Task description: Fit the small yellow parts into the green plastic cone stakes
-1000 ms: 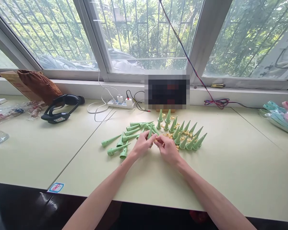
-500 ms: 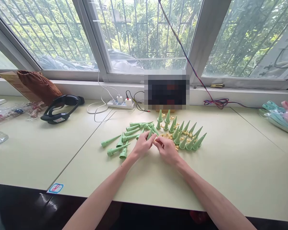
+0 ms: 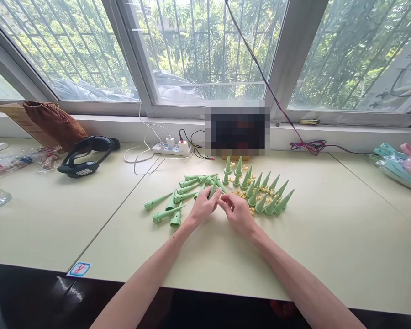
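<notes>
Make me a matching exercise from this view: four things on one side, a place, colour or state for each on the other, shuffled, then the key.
Things:
1. Left hand
2. Drawstring bag
3. Power strip
4. Utility knife

Places, colours, states:
A. Lying on the window sill
B. Brown
C. With white plugs in it
D. Holding a green spike, point up

Right pairs: 1-D, 2-B, 3-C, 4-A
</notes>
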The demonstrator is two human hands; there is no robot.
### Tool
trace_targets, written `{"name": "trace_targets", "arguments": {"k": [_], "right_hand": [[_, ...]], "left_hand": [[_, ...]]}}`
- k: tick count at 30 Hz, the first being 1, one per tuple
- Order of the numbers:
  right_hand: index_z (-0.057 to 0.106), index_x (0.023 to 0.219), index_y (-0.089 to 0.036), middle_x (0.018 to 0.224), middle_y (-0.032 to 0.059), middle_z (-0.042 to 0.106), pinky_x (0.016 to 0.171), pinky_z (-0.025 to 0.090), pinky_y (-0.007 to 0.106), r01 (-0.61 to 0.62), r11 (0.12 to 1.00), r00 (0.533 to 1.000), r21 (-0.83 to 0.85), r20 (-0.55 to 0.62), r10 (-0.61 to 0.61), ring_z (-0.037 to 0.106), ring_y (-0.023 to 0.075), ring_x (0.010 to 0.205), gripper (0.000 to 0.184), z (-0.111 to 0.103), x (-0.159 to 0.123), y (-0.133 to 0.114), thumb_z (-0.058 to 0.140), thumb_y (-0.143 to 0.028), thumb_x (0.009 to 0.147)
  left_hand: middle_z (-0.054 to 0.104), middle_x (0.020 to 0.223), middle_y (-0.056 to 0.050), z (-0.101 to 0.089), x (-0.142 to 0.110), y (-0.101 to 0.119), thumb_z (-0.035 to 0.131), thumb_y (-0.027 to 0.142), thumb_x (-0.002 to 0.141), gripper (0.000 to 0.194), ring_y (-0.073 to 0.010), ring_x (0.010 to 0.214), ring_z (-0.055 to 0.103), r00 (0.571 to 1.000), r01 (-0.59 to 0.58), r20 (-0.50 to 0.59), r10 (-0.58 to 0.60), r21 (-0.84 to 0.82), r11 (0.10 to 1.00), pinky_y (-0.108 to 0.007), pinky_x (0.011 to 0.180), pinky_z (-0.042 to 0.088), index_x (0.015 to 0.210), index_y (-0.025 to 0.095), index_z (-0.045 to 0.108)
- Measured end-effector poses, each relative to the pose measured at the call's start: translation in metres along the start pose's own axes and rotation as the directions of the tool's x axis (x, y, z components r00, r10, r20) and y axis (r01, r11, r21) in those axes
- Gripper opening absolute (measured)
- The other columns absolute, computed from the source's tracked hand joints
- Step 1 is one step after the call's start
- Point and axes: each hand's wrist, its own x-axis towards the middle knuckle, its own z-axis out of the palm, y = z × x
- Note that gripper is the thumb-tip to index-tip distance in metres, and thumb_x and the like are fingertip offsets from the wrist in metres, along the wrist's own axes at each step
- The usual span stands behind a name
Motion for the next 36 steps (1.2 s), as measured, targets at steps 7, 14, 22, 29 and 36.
{"name": "trace_targets", "arguments": {"k": [7, 14, 22, 29, 36], "right_hand": [[0.058, 0.087, -0.02, 0.075, 0.0029, 0.062, 0.058, 0.041, 0.026, 0.014, 0.999, 1.0, -0.031, -0.01, -0.014, 0.053, 0.0153, 0.063, 0.014, 0.0019, -0.0007, 0.0054, 0.052, -0.03, 0.093], [0.055, 0.083, -0.02, 0.072, 0.0017, 0.061, 0.059, 0.038, 0.026, 0.023, 0.999, 1.0, -0.044, 0.01, -0.022, 0.05, 0.0151, 0.062, 0.015, 0.0027, -0.0004, 0.008, 0.05, -0.028, 0.094], [0.05, 0.075, -0.02, 0.066, -0.0011, 0.051, 0.056, 0.032, 0.025, 0.035, 0.994, 0.999, -0.104, 0.034, -0.031, 0.042, 0.0135, 0.058, 0.022, 0.002, -0.0013, 0.006, 0.045, -0.027, 0.095], [0.045, 0.072, -0.02, 0.067, -0.0006, 0.05, 0.058, 0.031, 0.025, 0.071, 0.991, 0.995, -0.111, 0.071, -0.063, 0.042, 0.0132, 0.06, 0.028, 0.001, 0.0001, 0.0046, 0.037, -0.025, 0.098], [0.047, 0.073, -0.02, 0.067, -0.0006, 0.05, 0.058, 0.032, 0.025, 0.026, 0.995, 0.996, -0.098, 0.083, -0.018, 0.043, 0.0133, 0.06, 0.031, 0.0016, -0.0011, 0.0043, 0.035, -0.029, 0.1]], "left_hand": [[0.037, 0.057, 0.005, 0.0007, 0.0002, -0.0007, 0.054, 0.053, 0.087, 0.04, -0.0066, 0.047, 0.034, 0.999, 0.017, -0.027, -0.017, 0.002, 1.0, -0.021, 0.044, 0.029, 0.07, 0.018, 0.044], [0.034, 0.057, 0.006, 0.0018, 0.0005, -0.0037, 0.053, 0.055, 0.087, 0.042, -0.0071, 0.048, 0.034, 1.0, 0.015, -0.025, -0.015, -0.013, 1.0, -0.021, 0.044, 0.029, 0.068, 0.019, 0.039], [0.035, 0.054, 0.006, 0.0013, -0.0003, -0.003, 0.052, 0.051, 0.089, 0.04, -0.0068, 0.047, 0.035, 1.0, -0.006, -0.011, 0.007, 0.064, 0.998, -0.021, 0.045, 0.03, 0.068, 0.019, 0.038], [0.037, 0.054, 0.007, 0.0022, -0.0021, -0.0015, 0.054, 0.049, 0.089, 0.04, -0.0061, 0.046, 0.035, 1.0, -0.008, -0.002, 0.008, 0.046, 0.999, -0.021, 0.045, 0.03, 0.067, 0.019, 0.038], [0.037, 0.054, 0.007, 0.0029, -0.002, 0.0, 0.052, 0.048, 0.09, 0.04, -0.0063, 0.047, 0.036, 1.0, -0.006, -0.013, 0.007, 0.07, 0.998, -0.021, 0.046, 0.031, 0.067, 0.019, 0.038]]}}
